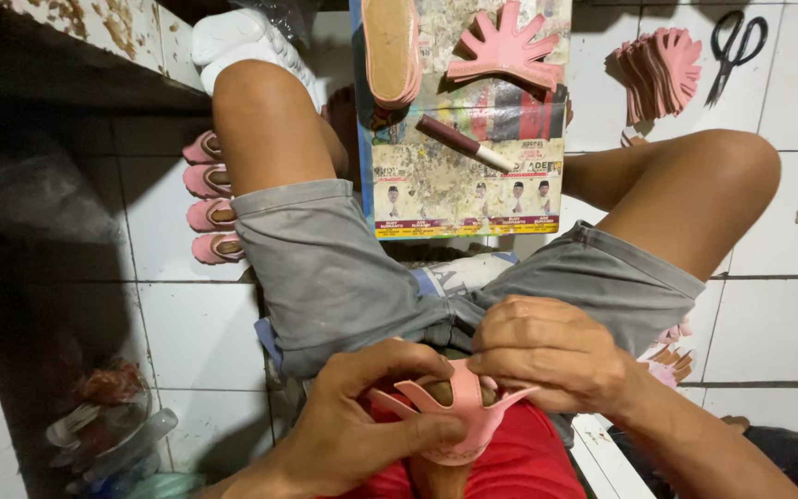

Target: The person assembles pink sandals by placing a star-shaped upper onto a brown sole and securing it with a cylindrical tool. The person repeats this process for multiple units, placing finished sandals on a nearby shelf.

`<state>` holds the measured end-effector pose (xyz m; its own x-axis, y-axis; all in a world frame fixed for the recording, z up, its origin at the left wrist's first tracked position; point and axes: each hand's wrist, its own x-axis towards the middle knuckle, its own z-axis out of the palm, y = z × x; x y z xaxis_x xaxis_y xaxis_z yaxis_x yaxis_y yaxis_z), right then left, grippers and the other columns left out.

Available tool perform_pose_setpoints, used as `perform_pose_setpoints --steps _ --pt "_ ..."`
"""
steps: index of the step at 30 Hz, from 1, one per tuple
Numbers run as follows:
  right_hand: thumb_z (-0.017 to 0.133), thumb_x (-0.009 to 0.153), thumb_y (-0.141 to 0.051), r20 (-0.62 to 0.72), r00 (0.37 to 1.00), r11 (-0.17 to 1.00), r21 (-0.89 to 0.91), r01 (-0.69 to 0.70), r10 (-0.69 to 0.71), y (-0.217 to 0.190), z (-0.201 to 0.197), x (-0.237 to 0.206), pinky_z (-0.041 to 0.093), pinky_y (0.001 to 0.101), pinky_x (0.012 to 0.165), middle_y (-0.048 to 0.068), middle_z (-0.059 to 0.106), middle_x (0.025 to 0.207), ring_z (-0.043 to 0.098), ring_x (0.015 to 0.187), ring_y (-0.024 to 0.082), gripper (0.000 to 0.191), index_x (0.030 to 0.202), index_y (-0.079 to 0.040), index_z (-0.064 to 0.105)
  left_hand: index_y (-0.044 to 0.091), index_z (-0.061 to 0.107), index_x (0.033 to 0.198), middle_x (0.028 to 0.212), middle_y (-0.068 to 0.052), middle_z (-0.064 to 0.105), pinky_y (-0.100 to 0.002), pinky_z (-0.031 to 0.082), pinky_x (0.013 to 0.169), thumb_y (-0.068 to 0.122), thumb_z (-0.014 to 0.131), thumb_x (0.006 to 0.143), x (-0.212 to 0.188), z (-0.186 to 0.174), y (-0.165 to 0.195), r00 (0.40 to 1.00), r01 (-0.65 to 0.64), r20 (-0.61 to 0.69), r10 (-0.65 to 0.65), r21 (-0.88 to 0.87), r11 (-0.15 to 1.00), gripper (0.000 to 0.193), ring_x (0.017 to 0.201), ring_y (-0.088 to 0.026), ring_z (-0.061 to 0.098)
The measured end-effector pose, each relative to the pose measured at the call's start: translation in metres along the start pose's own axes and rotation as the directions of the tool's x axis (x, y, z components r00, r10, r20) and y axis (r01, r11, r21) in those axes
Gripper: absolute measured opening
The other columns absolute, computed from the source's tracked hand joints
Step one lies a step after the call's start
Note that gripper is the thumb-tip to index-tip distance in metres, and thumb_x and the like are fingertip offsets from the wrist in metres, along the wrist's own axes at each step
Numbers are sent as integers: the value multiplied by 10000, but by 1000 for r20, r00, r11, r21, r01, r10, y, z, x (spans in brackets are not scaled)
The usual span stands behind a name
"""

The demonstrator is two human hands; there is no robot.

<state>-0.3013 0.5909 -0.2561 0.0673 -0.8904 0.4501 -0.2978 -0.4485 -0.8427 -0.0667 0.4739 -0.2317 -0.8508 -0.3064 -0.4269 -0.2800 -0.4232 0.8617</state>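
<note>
Over lap, low centre: pink shoe upper (459, 407), tabbed strip, pinched between both hands. Left hand (362, 420) grasps lower-left end, thumb across it; right hand (551, 356) clenched on upper-right edge. Long axis roughly left-right, tabs pointing outward. Both hands equally near. Ahead on floor: board (468, 180), cut-out stack (662, 69), scissors (736, 46).

Thighs (325, 268) flank board (464, 199) (tiles (759, 323) beyond open).
</note>
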Motion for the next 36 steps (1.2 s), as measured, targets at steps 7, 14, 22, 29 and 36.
perform_pose_setpoints --steps 7,14,22,29,36 --pt "688 862 -38 -41 994 962 258 -90 104 -12 9 -9 605 449 772 209 720 984 754 870 345 187 985 98 724 46 761 1103 921 -59 730 -281 529 734 149 920 778 -8 3 2 994 -109 2 109 93 990 376 829 -131 686" --pt "766 779 -77 -109 973 934 322 -157 201 -34 34 -34 571 412 703 157 661 897 689 783 293 247 971 70 719 72 704 1111 1027 -70 740 -314 526 882 151 868 832 -8 -9 12 951 -269 210 227 198 943 333 974 -156 662" --pt "762 856 -97 116 844 612 638 -467 524 -22 44 -50 510 370 860 147 660 1046 620 938 256 251 1047 44 682 98 679 1083 1053 -65 627 -291 507 852 193 887 790 -8 -6 11 959 194 205 -197 36 980 372 982 -130 630" --pt "806 845 -186 94 698 170 939 -299 710 -22 52 -48 475 340 927 133 614 1160 594 1059 204 628 1367 42 542 18 659 1242 1086 -73 726 -312 576 880 93 896 741 -21 -7 -32 974 169 -89 -208 -330 929 560 1008 -141 695" --pt "760 859 28 91 521 347 649 -678 849 -12 55 -41 487 262 674 105 723 958 622 794 126 94 939 72 781 -77 711 1210 1027 -109 750 -307 544 807 35 882 766 -34 -11 -63 955 59 -234 -180 -447 892 489 914 -144 681"
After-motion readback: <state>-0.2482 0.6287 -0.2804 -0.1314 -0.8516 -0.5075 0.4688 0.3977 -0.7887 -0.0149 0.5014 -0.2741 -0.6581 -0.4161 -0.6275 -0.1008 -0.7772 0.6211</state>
